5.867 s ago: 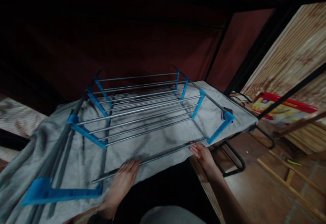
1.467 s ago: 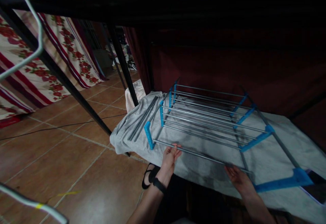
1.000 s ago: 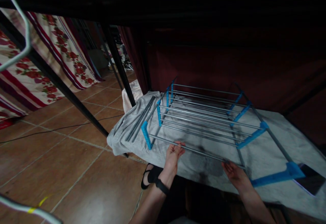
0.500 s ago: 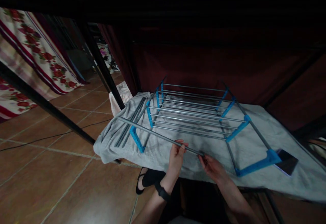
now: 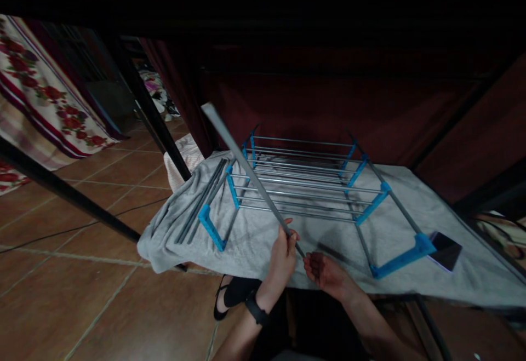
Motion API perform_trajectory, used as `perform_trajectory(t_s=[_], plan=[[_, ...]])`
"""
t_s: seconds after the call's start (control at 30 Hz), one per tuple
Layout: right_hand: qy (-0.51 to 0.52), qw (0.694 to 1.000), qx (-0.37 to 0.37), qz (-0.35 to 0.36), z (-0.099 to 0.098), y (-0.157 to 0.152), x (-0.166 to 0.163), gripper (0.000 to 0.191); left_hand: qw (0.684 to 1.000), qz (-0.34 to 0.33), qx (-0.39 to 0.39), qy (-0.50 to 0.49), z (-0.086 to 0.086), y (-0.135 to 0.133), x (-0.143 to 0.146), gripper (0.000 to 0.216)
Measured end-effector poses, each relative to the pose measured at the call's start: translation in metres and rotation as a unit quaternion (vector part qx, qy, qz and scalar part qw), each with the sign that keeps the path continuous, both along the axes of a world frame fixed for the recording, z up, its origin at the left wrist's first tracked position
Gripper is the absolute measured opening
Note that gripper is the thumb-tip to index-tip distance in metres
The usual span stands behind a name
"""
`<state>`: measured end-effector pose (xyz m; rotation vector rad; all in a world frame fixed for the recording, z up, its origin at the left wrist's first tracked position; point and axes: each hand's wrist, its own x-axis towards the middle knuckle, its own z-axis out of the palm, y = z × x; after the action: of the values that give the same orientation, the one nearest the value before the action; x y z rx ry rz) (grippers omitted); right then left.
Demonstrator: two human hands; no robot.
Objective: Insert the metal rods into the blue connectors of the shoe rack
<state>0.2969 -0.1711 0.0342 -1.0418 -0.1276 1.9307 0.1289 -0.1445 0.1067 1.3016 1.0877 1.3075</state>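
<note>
My left hand [image 5: 284,254], with a dark band at the wrist, is closed around a long grey metal tube [image 5: 246,166]. The tube slants, its far end raised up and to the left, above a rack [image 5: 306,187] of metal rods and blue plastic joints. At the tube's lower end my right hand [image 5: 326,276] has its fingers curled, the fingertips touching that end. The near-left blue joint [image 5: 211,227] of the rack has an open upper end. Several loose grey tubes [image 5: 201,202] lie on the blanket left of the rack.
A grey blanket [image 5: 329,235] covers the low surface under the rack. A dark phone [image 5: 446,250] lies at the right by a blue corner joint. Black posts [image 5: 143,103] rise at the left, and a dark overhang [image 5: 263,10] spans the top. A cable [image 5: 94,224] crosses the tiled floor.
The tube's far end has swung up, away from the near-left blue joint, so it now slants steeply. My right hand has moved left and down with the near end. The view has shifted slightly.
</note>
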Motion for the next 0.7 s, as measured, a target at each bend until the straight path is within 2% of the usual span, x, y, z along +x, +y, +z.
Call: perform_trajectory(t_s=[0.2,0.43,0.53,0.7], plan=[[-0.049,0.996,0.02,-0.072,0.007,0.008,0.018,0.007,0.996,-0.009,0.037,0.083,0.012,0.0,-0.012,0.034],[-0.09,0.989,0.059,-0.1,0.021,0.017,0.041,0.012,0.995,-0.004,0.064,0.071,0.004,0.0,-0.016,0.025],[-0.1,0.985,0.078,-0.113,0.025,0.019,0.047,0.011,0.982,-0.012,0.083,0.172,-0.004,0.003,-0.019,0.032],[-0.137,0.975,0.118,-0.126,0.033,0.02,0.052,0.016,0.907,-0.028,0.104,0.407,-0.024,0.005,-0.032,0.046]])
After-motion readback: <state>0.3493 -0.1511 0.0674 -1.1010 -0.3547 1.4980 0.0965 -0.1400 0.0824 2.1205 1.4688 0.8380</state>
